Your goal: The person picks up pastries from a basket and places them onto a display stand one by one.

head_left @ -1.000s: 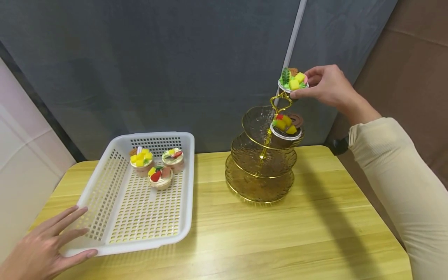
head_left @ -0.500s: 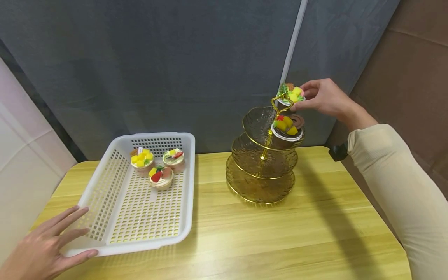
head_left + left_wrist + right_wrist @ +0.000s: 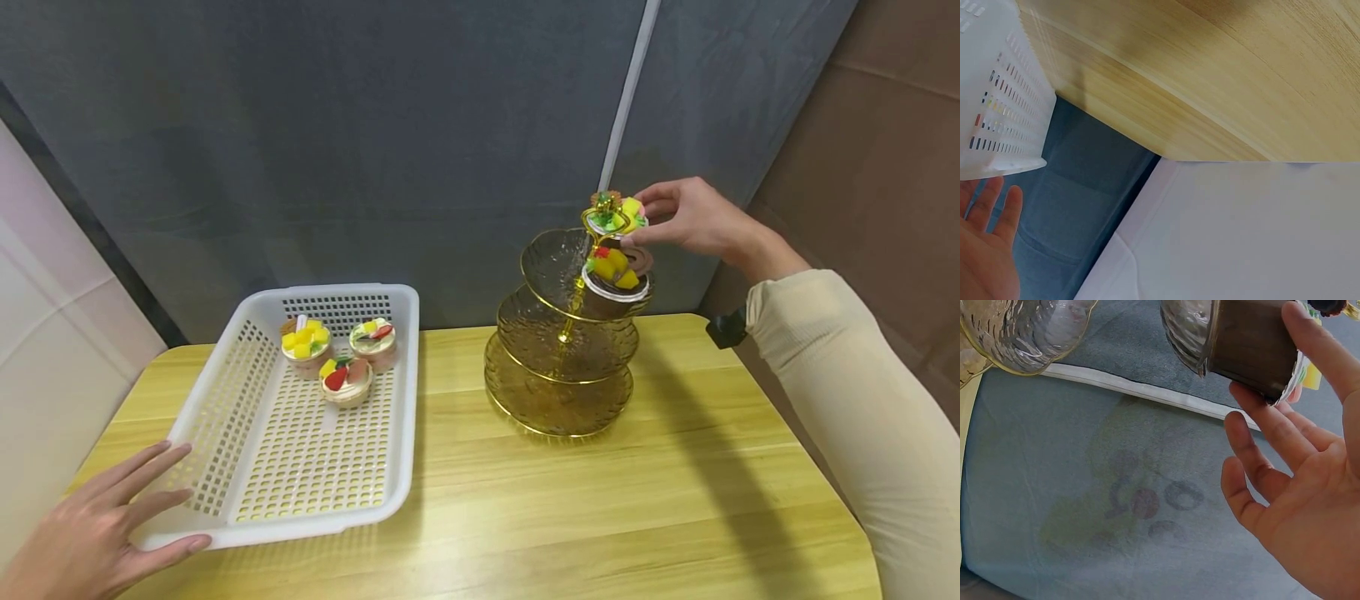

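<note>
My right hand (image 3: 693,218) pinches a toy cupcake (image 3: 633,210) with yellow cubes and green trim between thumb and fingers, behind the gold handle of a three-tier amber stand (image 3: 558,408). In the right wrist view its brown cup (image 3: 1250,350) meets the glass top tier (image 3: 1185,331); the fingers are still on it. A second chocolate cupcake (image 3: 615,287), topped with yellow fruit and a brown swirl, sits in front of it on the top tier. My left hand (image 3: 97,529), fingers spread, rests at the near-left corner of a white perforated basket (image 3: 414,400).
Inside the basket are three more toy desserts: one with yellow cubes (image 3: 305,340), one in a pink cup (image 3: 372,343) and a tart with a strawberry (image 3: 347,385). The wooden table (image 3: 480,500) backs onto a grey curtain (image 3: 375,167).
My right hand has come down with the cupcake, from above the stand's handle to the top tier behind it. The left hand and basket stay as they were.
</note>
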{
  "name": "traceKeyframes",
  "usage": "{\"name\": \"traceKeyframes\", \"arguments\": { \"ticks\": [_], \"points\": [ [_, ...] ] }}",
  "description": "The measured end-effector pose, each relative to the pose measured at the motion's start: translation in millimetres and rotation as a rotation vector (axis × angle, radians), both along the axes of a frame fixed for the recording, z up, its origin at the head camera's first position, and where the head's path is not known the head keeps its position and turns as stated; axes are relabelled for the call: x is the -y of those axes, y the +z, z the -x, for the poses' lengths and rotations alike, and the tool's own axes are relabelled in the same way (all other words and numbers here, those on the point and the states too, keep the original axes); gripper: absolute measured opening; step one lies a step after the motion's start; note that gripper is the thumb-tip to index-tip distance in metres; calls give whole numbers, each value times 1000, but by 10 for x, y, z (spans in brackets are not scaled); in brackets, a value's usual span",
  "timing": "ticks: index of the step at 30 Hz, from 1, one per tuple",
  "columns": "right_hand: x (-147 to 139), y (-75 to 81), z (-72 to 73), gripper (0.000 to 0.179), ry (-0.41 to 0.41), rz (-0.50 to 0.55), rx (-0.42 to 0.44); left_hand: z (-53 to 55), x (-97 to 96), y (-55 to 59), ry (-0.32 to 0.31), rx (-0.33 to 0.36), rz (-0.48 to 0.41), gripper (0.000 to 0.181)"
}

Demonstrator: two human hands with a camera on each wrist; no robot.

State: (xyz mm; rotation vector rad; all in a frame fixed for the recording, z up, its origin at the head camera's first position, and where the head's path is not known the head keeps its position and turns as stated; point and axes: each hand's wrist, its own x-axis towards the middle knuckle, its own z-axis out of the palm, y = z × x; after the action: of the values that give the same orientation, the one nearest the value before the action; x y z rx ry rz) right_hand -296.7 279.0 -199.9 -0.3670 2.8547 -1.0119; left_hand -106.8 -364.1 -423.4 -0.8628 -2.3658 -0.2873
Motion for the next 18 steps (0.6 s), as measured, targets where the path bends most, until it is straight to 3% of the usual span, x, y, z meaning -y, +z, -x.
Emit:
{"name": "traceKeyframes", "arguments": {
  "ticks": [11, 18],
  "points": [
    [4, -68, 46, 59, 86, 0, 53, -7, 4, 9, 40, 23, 16, 78],
    [3, -64, 68, 59, 122, -11, 114, -17, -7, 12, 29, 18, 7, 78]
  ]
}}
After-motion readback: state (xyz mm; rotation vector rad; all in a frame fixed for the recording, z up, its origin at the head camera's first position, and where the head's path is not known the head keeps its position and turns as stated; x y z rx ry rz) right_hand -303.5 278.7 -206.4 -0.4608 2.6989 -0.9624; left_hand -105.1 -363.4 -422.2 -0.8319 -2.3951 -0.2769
